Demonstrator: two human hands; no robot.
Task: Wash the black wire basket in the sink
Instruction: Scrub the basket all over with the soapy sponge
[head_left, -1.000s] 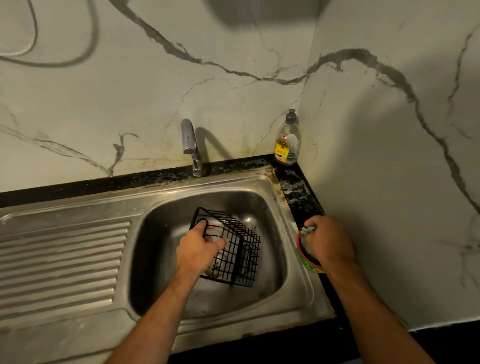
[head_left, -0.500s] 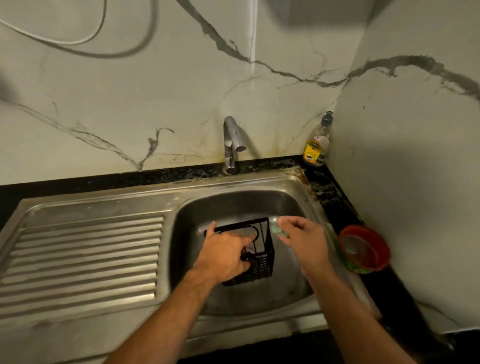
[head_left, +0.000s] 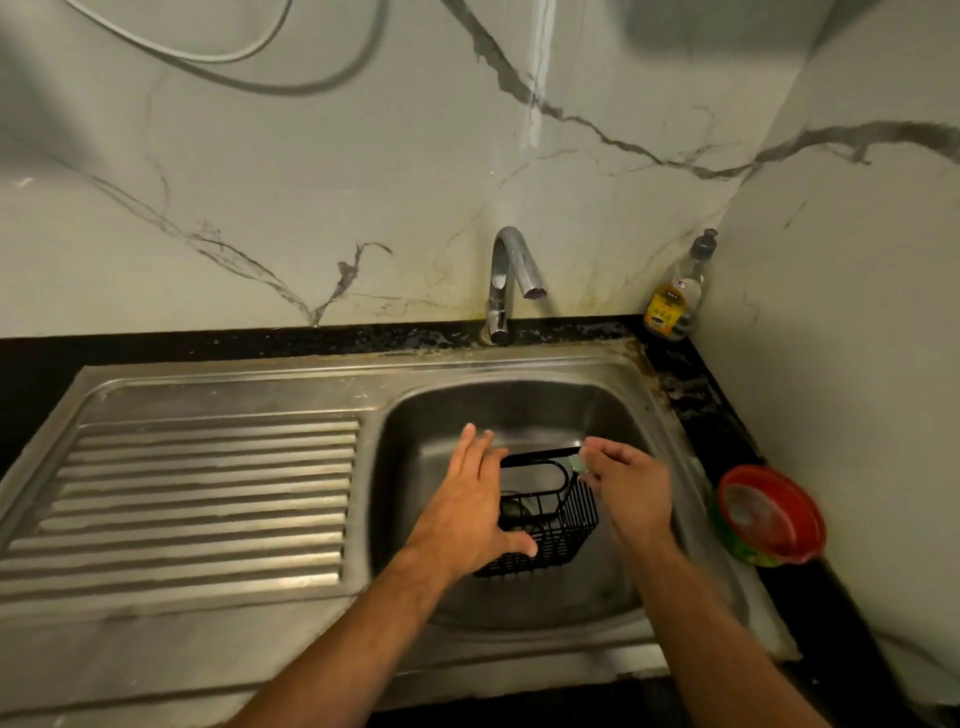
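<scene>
The black wire basket (head_left: 563, 512) stands upright in the steel sink basin (head_left: 519, 405). My left hand (head_left: 475, 501) lies against its left side with fingers straight and the thumb under its front edge. At the basket's top right rim, my right hand (head_left: 631, 488) pinches a small pale green scrub pad (head_left: 577, 464). No water runs from the tap (head_left: 511, 283).
A ribbed steel drainboard (head_left: 197, 499) lies left of the basin. A red and green soap tub (head_left: 769, 514) sits on the black counter at the right. A dish soap bottle (head_left: 675, 301) stands in the back corner. Marble walls close in behind and right.
My right hand left the red tub with the pad and came to the basket's rim. The basket was turned upright, and my left hand's fingers straightened along its side.
</scene>
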